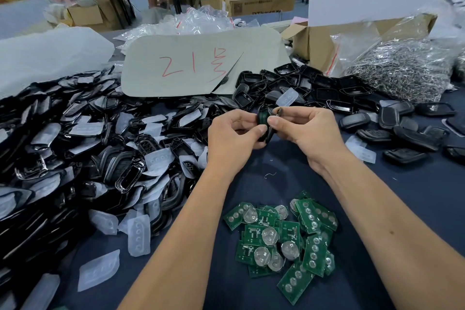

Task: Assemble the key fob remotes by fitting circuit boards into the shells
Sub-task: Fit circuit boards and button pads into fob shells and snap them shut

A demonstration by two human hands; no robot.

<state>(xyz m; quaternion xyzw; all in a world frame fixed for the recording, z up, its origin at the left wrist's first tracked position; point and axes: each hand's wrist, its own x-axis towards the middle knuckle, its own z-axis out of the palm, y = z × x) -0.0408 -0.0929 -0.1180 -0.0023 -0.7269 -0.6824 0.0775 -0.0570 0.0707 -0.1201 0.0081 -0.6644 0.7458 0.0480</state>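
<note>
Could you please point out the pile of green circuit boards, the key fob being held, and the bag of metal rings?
pile of green circuit boards (281,236): head view, on a central board.
key fob (263,116): head view, on its green inner face.
bag of metal rings (400,70): head view, on the rings.

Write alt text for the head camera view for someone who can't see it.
Two hands, left and right, hold a black shell with a green board in it above a dark table. Loose green boards lie just below, and piles of black shells spread to the left and behind.
</note>
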